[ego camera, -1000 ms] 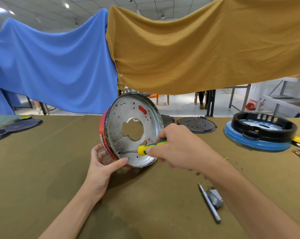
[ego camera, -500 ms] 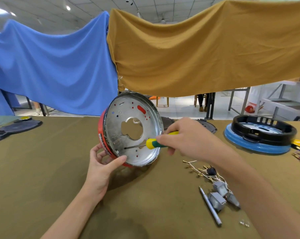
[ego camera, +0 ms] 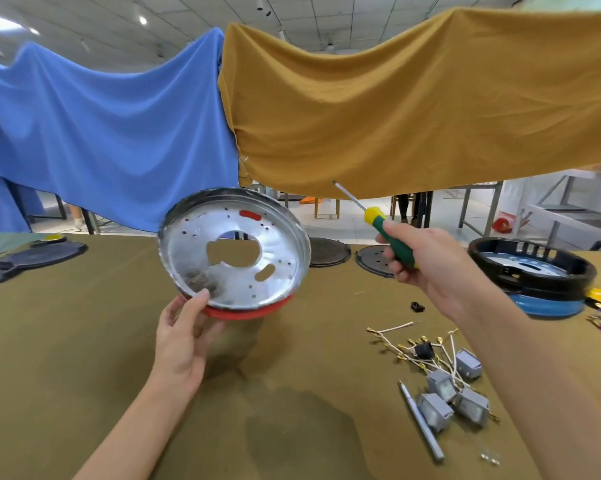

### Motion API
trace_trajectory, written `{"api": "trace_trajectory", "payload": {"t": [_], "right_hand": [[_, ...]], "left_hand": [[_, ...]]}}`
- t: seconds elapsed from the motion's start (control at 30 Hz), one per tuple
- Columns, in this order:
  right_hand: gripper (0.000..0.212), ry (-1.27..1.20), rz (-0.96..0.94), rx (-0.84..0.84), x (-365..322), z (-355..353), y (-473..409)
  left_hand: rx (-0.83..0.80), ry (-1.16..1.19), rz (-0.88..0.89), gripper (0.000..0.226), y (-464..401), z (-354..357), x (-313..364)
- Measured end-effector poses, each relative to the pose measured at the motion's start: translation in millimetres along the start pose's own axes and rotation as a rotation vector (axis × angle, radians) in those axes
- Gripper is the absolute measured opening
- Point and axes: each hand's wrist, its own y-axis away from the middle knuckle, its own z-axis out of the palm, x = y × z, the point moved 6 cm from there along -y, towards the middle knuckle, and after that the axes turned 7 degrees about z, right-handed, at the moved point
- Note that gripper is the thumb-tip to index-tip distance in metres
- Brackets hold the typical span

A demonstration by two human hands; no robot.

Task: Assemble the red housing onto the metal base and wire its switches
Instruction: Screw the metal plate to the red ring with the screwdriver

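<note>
The round metal base sits on the red housing, whose rim shows under its near edge. My left hand grips the assembly at its lower left rim and holds it tilted above the table. My right hand grips a green and yellow screwdriver, lifted clear to the right with its tip pointing up and left. Several grey switches with white wires lie on the table at the lower right.
A grey metal rod lies beside the switches, and a small black part lies near them. A black ring on a blue housing stands at the right. Dark round discs lie at the back. Blue and ochre cloths hang behind.
My right hand pulled the screwdriver out of the metal base and lifted it to the right. My left hand tipped the assembly from near upright to flatter, open face up.
</note>
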Motion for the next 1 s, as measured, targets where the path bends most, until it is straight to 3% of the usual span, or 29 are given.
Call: {"api": "trace_trajectory", "payload": {"t": [0.07,0.13,0.27,0.4,0.5,0.63,0.77,1.0], "right_hand": [[0.029,0.004,-0.022,0.018,-0.4,-0.5,-0.7],[0.03,0.006,-0.027,0.017,0.4,0.3,-1.4],[0.036,0.025,-0.02,-0.012,3.3,4.3,-2.4],[0.038,0.0,-0.006,0.016,6.3,-0.2,-6.5],[0.032,0.042,0.026,0.021,15.8,-8.2,-14.4],[0.038,0.224,0.125,0.033,40.2,-17.0,-28.2],[0.044,0.389,0.192,0.022,62.6,-20.9,-38.6],[0.048,0.557,0.241,-0.088,86.6,-6.3,-33.6]], "left_hand": [[-0.047,0.04,-0.016,0.019,-0.5,3.9,2.1],[-0.086,0.101,-0.055,0.014,1.1,7.6,2.0],[-0.084,0.182,-0.238,0.041,9.2,13.0,-4.7],[-0.2,-0.018,-0.403,0.057,17.4,18.8,-14.9],[-0.307,-0.188,-0.451,0.058,24.4,22.7,-17.3],[-0.42,-0.382,-0.433,0.077,28.9,23.9,-18.5],[-0.457,-0.461,-0.332,0.052,27.3,25.5,-10.4],[-0.384,-0.679,-0.276,0.042,25.8,20.1,0.5]]}}
